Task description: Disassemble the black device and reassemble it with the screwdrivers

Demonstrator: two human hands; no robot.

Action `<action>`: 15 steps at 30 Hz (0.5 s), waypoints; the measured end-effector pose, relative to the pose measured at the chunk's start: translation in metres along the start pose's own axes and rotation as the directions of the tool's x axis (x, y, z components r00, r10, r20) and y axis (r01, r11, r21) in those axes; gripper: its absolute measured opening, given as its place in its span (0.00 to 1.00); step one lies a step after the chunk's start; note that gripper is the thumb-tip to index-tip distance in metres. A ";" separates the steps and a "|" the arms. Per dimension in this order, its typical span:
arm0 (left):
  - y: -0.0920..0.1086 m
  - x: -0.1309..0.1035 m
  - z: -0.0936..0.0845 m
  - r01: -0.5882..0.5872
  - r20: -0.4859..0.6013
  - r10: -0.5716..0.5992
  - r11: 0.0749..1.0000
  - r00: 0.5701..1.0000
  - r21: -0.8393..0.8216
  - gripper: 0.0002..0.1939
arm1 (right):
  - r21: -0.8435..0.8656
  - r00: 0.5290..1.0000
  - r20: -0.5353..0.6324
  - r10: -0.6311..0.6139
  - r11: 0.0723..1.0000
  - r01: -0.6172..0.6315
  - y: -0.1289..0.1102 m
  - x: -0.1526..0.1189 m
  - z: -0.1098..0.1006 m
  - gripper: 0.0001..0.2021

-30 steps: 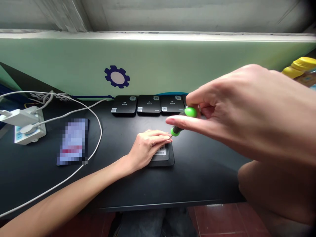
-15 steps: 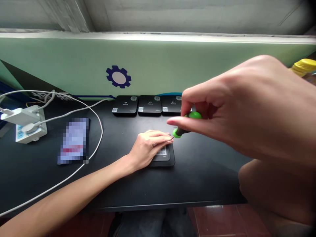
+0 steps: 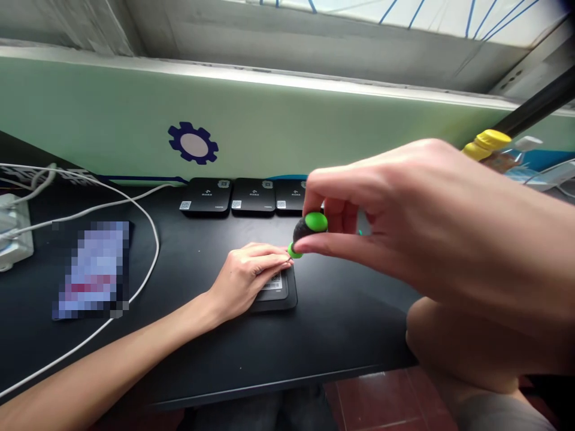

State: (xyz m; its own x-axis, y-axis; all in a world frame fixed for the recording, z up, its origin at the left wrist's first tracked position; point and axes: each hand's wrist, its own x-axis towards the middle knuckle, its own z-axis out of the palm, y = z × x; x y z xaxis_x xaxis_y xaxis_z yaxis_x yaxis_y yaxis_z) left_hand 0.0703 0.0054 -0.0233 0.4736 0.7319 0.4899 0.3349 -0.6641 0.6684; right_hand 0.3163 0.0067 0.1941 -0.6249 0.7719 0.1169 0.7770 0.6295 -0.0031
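A green and black screwdriver (image 3: 309,226) is pinched between the thumb and index finger of my right hand (image 3: 386,209). Its shaft slants down to the left and meets the fingertips of my left hand (image 3: 251,272) at the far right corner of a black box (image 3: 290,296). My left hand rests over that box, fingers pressed together at the shaft's tip; whether they grip the shaft or something small is unclear. A white label shows on the box, and the hand hides its far left part.
Behind stand several flat black boxes, the left one (image 3: 206,196) near the green panel (image 3: 269,126). To the left lie a blurred phone (image 3: 96,263), a white cable (image 3: 155,230) and a power strip (image 3: 18,233). A yellow-capped bottle (image 3: 492,140) is at the right.
The view has turned right, so everything on the desk sits further left. My right thumb and index finger have closed on the screwdriver handle, which stands at a changed tilt.
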 end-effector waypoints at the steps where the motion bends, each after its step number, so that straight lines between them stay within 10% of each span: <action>1: 0.000 0.000 0.000 -0.002 -0.002 0.002 1.000 1.000 0.001 0.09 | 0.005 1.000 0.018 0.006 1.000 -0.006 -0.003 0.002 0.000 0.18; 7: -0.001 0.000 0.001 0.001 0.008 -0.001 1.000 1.000 -0.011 0.09 | -0.092 0.999 -0.030 0.029 0.995 -0.031 -0.004 0.009 -0.002 0.30; 15: 0.000 -0.001 0.001 -0.007 0.001 0.007 1.000 1.000 0.028 0.08 | 0.038 1.000 0.015 -0.007 0.999 0.007 0.011 0.000 0.001 0.13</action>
State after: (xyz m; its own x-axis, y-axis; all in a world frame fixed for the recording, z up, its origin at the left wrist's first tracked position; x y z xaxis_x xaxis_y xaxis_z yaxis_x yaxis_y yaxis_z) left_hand 0.0705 0.0052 -0.0244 0.4766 0.7273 0.4940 0.3539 -0.6730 0.6494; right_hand 0.3249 0.0140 0.1926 -0.6316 0.7686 0.1016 0.7694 0.6375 -0.0398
